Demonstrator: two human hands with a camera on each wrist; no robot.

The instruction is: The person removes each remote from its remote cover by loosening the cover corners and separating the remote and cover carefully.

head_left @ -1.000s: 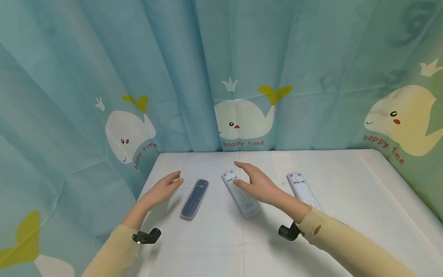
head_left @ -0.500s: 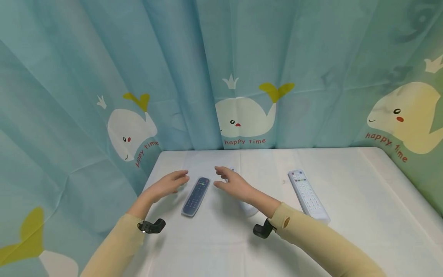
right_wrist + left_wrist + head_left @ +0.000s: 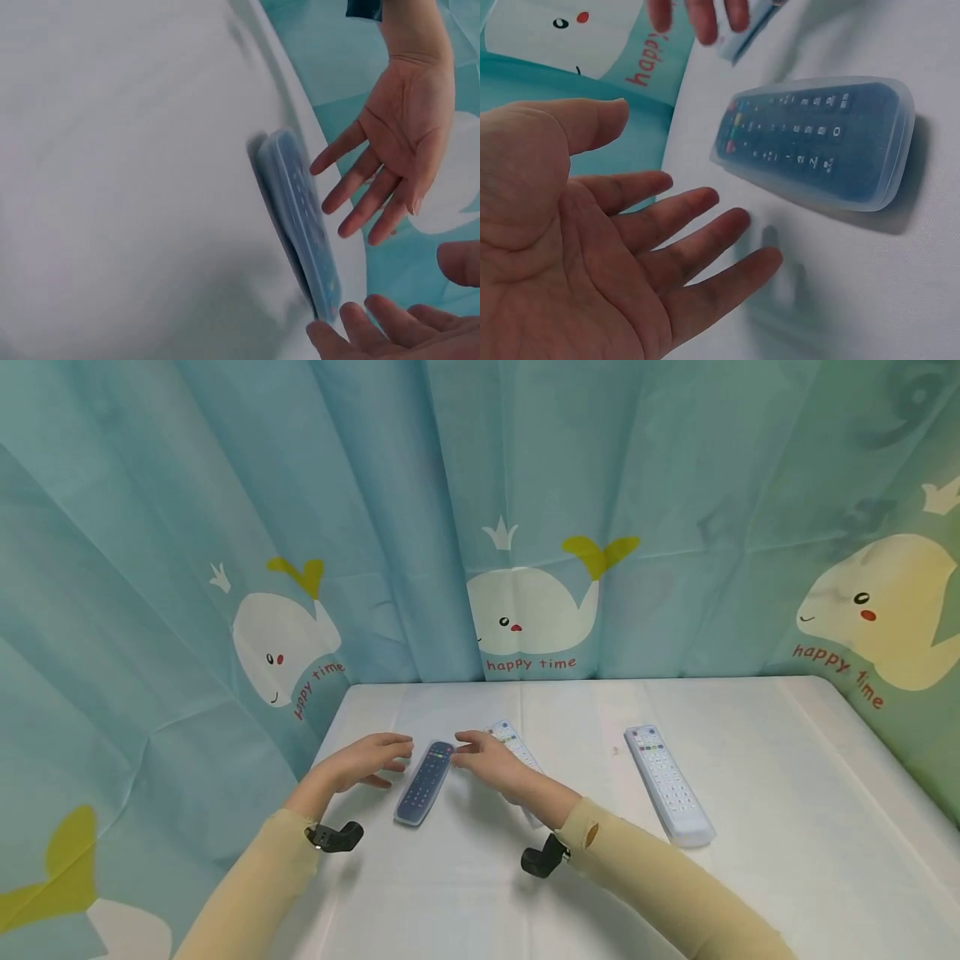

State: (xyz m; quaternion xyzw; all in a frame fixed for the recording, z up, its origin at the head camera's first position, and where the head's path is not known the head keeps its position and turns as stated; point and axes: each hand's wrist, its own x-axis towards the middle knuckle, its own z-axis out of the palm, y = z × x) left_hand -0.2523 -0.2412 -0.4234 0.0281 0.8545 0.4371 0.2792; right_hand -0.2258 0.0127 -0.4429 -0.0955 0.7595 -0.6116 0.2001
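Observation:
A dark blue remote control (image 3: 425,783) in a clear sleeve lies on the white table between my two hands. To its left is my left hand (image 3: 365,762), fingers spread and slightly bent, holding nothing; the left wrist view shows its palm (image 3: 577,255) turned up beside the remote. My right hand (image 3: 491,762) reaches in from the right, its fingertips close to the remote's upper end, with nothing in its grasp. Under the right hand and wrist lies a white remote control (image 3: 513,742), partly hidden. In the right wrist view the dark remote (image 3: 300,217) lies between both hands.
Another white remote control (image 3: 670,785) in a clear sleeve lies to the right on the table (image 3: 780,793). A blue curtain (image 3: 675,527) with whale prints hangs behind the table and along its left side.
My right hand has moved left, from over the middle white remote to beside the dark one. My left hand has edged right toward the dark remote. The remotes lie where they were.

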